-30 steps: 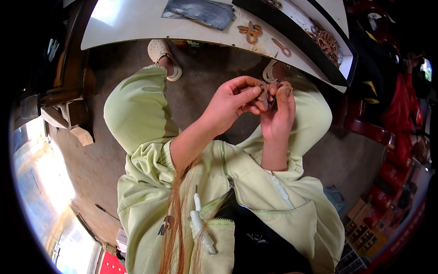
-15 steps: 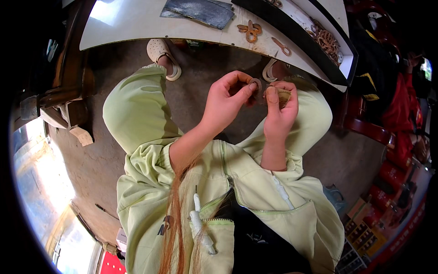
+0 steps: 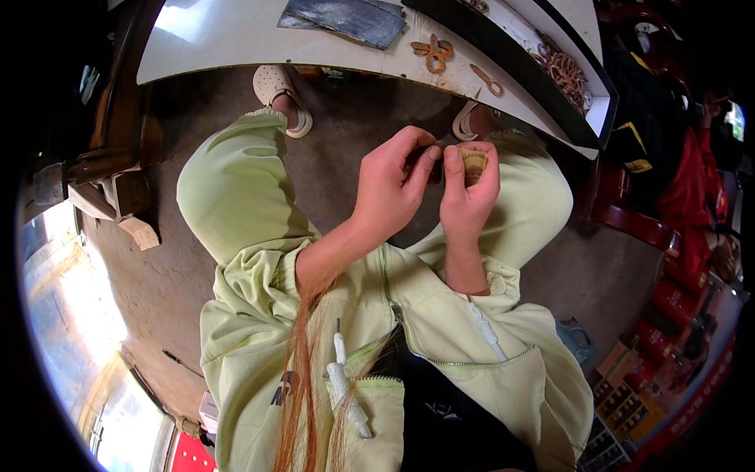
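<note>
My left hand is closed, thumb and fingers pinching a small brown piece that is mostly hidden behind them. My right hand is closed around a tan folded piece, possibly sandpaper, with the thumb laid along its left side. The fingertips of both hands meet or nearly meet above my lap. Beyond them, on the white table, lie several flat brown pieces with ringed ends and a single one to their right.
Dark grey sheets lie on the table's far part. A long black-and-white tray holds many brown pieces. Dark wooden furniture stands at left. Red items and a greenish container are at right.
My hands have drawn together, the right one moving left. The brown ring-like piece at my left fingertips, visible before, is now mostly covered.
</note>
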The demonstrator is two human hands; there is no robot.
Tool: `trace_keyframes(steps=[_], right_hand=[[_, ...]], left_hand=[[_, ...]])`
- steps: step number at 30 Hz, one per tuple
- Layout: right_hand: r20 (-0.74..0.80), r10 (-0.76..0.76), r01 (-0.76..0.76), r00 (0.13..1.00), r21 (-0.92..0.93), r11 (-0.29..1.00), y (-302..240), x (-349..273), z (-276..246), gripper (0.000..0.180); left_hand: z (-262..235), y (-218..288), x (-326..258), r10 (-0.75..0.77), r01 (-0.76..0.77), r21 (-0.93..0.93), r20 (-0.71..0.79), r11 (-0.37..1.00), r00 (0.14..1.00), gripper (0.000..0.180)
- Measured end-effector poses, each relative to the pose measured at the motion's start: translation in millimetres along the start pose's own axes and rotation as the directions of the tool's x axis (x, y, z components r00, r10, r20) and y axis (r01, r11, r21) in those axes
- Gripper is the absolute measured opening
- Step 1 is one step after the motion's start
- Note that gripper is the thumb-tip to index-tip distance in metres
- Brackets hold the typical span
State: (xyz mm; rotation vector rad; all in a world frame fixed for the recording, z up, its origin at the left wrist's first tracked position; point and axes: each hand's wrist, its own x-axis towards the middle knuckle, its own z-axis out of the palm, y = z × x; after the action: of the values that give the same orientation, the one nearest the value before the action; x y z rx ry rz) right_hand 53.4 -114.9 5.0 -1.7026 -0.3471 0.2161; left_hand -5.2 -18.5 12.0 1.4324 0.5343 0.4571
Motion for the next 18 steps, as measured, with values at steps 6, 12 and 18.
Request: trace_keyframes(steps=[6, 12, 18], right_hand=[[-0.028, 0.005, -0.006, 1.0, -0.014, 1.0, -3.5, -1.8, 4.0, 0.019], [-0.015, 0.032, -0.032, 0.999, 0.021, 0.999, -0.3, -3.8, 4.0, 0.018], [0.001, 0.054, -0.054, 0.999, 0.027, 0.998, 1.5, -9.0, 3.0, 0.019]], left_hand=[[2.8, -1.9, -2.1, 0.076, -0.071, 0.08, -0.061, 0.994, 0.995, 0.006], [1.9, -4.4, 0.1, 0.111, -0.104, 0.091, -0.072, 0.99, 0.991, 0.007], [3.7, -9.5, 1.4, 0.158, -0.148, 0.103, -0.096, 0.984, 0.983, 0.006]])
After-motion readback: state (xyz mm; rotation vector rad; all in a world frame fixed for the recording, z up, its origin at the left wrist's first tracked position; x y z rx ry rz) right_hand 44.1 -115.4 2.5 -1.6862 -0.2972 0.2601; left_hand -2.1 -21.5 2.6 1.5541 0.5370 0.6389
